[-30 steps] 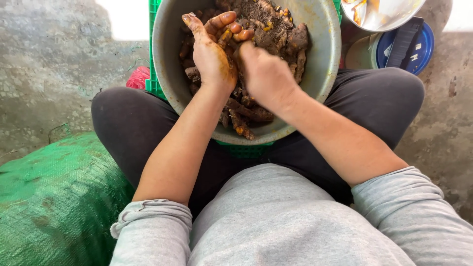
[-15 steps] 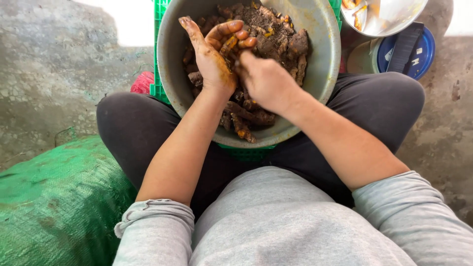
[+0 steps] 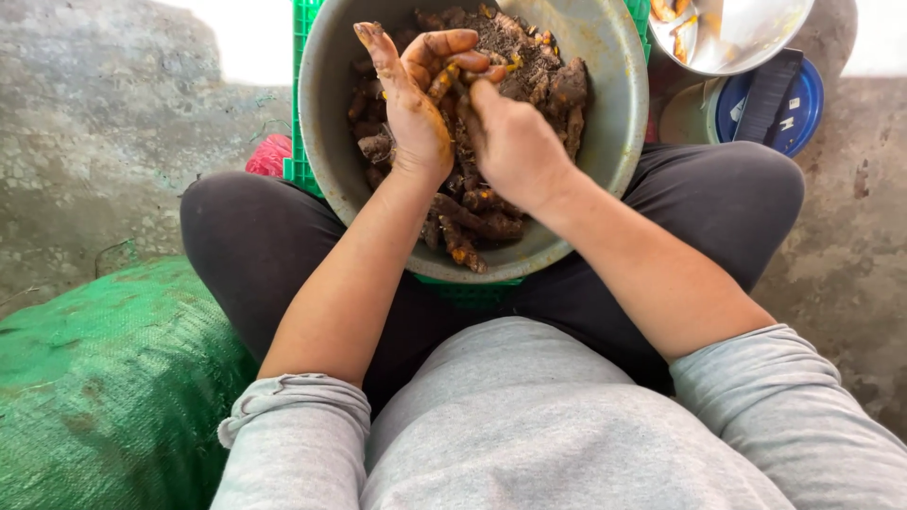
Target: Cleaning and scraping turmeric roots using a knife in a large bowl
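Hands (image 3: pixel 463 118) shifted right; root (image 3: pixel 444 80) lies diagonal.

We see a green woven sack (image 3: pixel 94 378) at lower left, bulging beside the knee, and a round blue tub lid (image 3: pixel 789 104) with small white labels at upper right.

Left hand (image 3: pixel 416 104): raised, palm up, index finger straight, other fingers curled inward, stained yellow
Right hand (image 3: pixel 515 142): knuckles up, fingertips pressed against the left palm
Forearms: bare, sleeves pushed back
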